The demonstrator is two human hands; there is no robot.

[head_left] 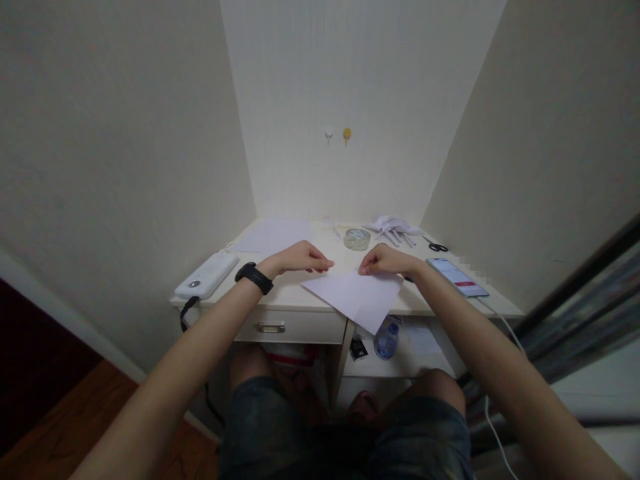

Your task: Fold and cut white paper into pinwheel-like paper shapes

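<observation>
A sheet of white paper point(357, 299) lies on the desk with a pointed corner hanging over the front edge. My right hand point(383, 259) grips its far edge between thumb and fingers. Just left of that, my left hand point(303, 257), with a black watch on the wrist, hovers close to the paper's far edge. Its thumb and fingers are pinched together; whatever is between them is too small to make out. Behind the hands is a roll of clear tape point(357, 239).
Rolled white paper pieces point(393, 228) and black scissors point(436, 245) lie at the back right, a phone point(457, 277) at the right. Another paper sheet point(273, 235) is back left; a white device point(206, 275) sits at the left edge. A bottle point(387, 341) stands on the shelf below.
</observation>
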